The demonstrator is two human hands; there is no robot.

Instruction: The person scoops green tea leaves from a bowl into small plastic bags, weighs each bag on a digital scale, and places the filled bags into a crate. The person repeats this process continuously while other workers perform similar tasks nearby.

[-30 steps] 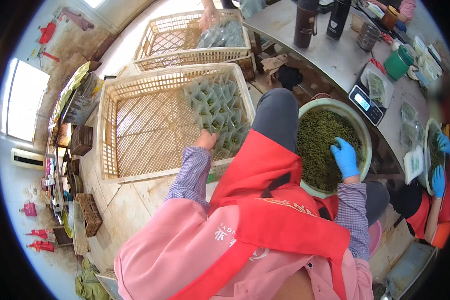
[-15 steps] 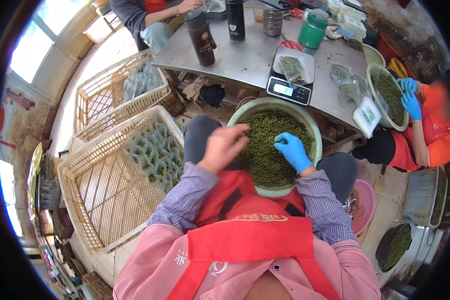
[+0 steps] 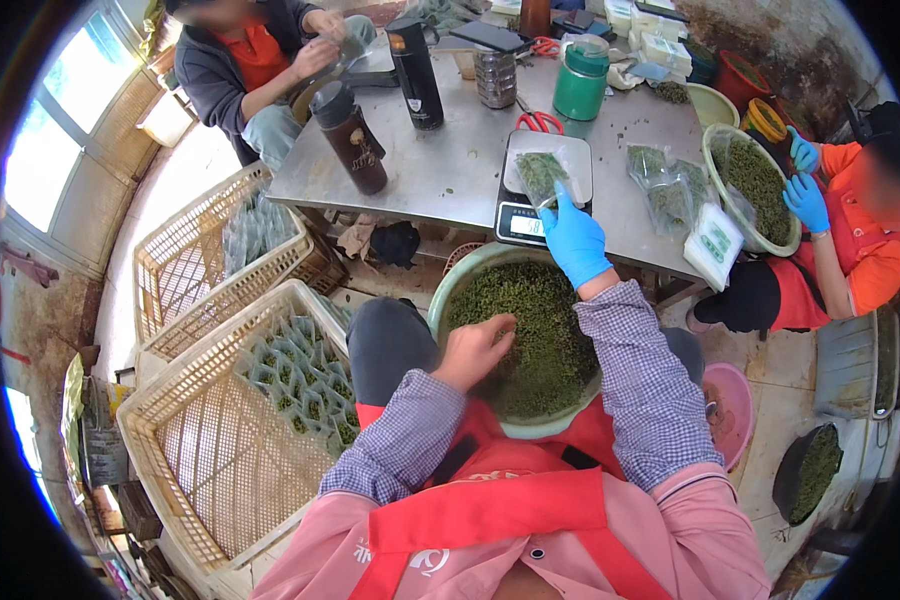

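A pale green tub point(image 3: 448, 285) full of small loose green bits point(image 3: 535, 350), their kind unclear, stands between my knees. Over its left part is my left hand point(image 3: 478, 352), bare, fingers apart and holding nothing. My right hand point(image 3: 575, 242), in a blue glove, reaches to the table and pinches the lower edge of a clear plastic bag point(image 3: 540, 172) partly filled with the green stuff. That bag rests on the digital scale point(image 3: 573, 160), whose display is lit. My gloved fingers hide part of the scale's front.
Left of my knees, a cream plastic crate point(image 3: 160, 440) holds many filled bags point(image 3: 305, 385); another crate point(image 3: 155, 270) stands behind. The metal table point(image 3: 440, 190) carries bottles point(image 3: 355, 150), a green-lidded jar point(image 3: 580, 80), red-handled scissors point(image 3: 540, 122) and filled bags point(image 3: 670, 185). Two people point(image 3: 855, 215) work nearby.
My right hand has gone from the tub up to the bag on the scale. The left hand stays over the tub. The view has shifted, showing more of the far person.
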